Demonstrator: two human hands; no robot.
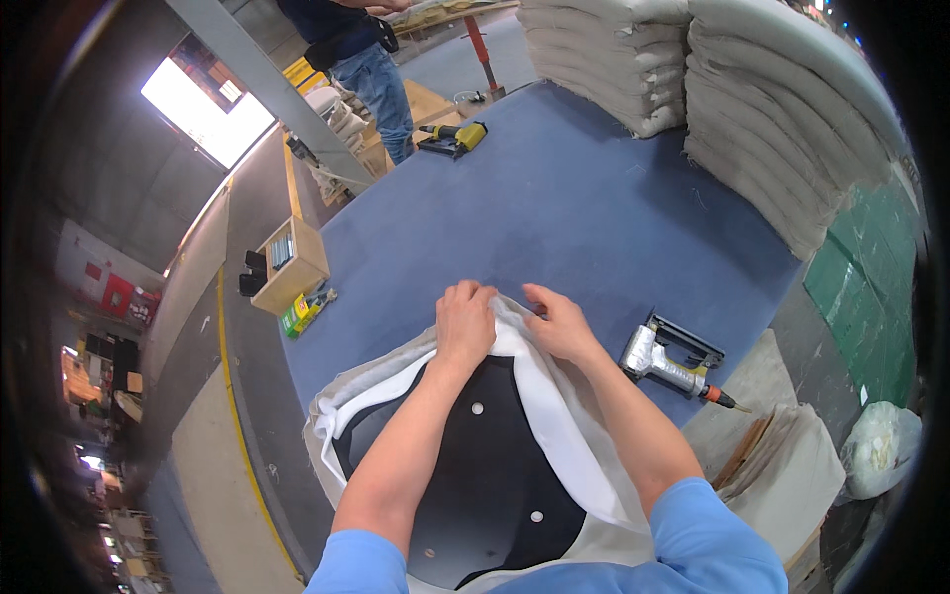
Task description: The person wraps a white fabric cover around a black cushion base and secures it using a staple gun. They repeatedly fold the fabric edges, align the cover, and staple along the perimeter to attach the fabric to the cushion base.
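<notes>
In front of me on the blue tabletop lies a cushioned panel with a dark board (475,436), its face dotted with pale round spots. White padding (544,416) wraps over the board's edge, with beige-grey fabric (599,436) outside it. My left hand (463,325) has its fingers curled down on the fabric and padding at the panel's far end. Just to its right, my right hand (562,325) bends thumb and fingers around the fabric edge there. The fingertips of both are partly hidden. A silver staple gun (668,361) lies right of my right forearm.
A yellow-black staple gun (455,139) rests at the table's far left. Stacks of beige cushioned pieces (782,119) stand at far right. A wooden box (294,262) and a small green-yellow box (297,315) sit by the left edge. Another person (366,79) stands beyond the table.
</notes>
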